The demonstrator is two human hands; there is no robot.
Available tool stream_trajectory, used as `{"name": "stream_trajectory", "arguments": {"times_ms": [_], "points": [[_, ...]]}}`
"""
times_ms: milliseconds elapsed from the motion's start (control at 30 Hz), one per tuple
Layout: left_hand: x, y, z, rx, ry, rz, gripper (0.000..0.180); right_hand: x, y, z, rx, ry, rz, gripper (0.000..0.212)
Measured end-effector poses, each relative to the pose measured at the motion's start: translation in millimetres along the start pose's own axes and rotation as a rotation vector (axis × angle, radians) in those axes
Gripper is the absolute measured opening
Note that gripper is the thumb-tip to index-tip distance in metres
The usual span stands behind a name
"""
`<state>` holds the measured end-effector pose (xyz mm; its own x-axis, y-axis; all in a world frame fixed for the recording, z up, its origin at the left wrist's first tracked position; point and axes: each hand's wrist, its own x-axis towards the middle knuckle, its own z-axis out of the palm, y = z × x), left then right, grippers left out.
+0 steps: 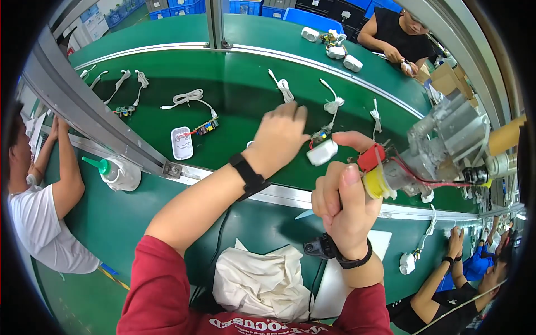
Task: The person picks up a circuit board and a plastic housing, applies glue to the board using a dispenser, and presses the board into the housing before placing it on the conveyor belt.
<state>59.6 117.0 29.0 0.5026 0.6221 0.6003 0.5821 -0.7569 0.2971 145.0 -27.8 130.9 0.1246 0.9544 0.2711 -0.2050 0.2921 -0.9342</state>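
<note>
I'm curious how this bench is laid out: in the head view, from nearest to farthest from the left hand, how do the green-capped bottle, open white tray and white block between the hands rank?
1. White block: just right of the left hand.
2. Open white tray: left of that hand.
3. Green-capped bottle: farther left, beyond the tray.

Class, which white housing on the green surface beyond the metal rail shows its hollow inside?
The white housing left of the left hand, beside a circuit board; its hollow faces up, whereas the housing by the right hand shows its outside.
</note>
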Motion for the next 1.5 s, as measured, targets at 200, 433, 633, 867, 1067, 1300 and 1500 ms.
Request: {"name": "stream_trajectory", "arguments": {"times_ms": [200,433,633,867,1067,1300,1500], "points": [[-15.4,-27.6,-40.5,-0.182,-0.467,-0.36,0.032,9.1,3.2,6.3,0.008,0.038,-0.018,0.039],[-70.9,-6.3,-67.4,-1.597,-0.623,-1.037,0.03,13.1,4.0,1.1,-0.04,0.086,-0.048,0.037],[-113.2,41.1,-72.5,-1.61,-0.623,-0.915,0.032,17.0,9.8,1.8,-0.003,0.098,-0.096,0.034],[-115.3,47.5,-73.1,-1.617,-0.676,-0.643,0.029,10.2,5.4,1.2,0.039,0.074,-0.098,0.029],[-112.9,51.6,-75.7,-1.679,-0.611,-0.611,0.031,8.8,0.5,5.2,0.029,0.033,-0.095,0.027],[-112.6,54.5,-74.4,-1.721,-0.6,-0.606,0.032,6.4,-0.4,3.5,0.04,0.016,-0.085,0.027],[-114.9,55.2,-73.4,-1.707,-0.587,-0.601,0.034,6.7,-0.1,3.7,0.042,0.022,-0.082,0.028]]}}
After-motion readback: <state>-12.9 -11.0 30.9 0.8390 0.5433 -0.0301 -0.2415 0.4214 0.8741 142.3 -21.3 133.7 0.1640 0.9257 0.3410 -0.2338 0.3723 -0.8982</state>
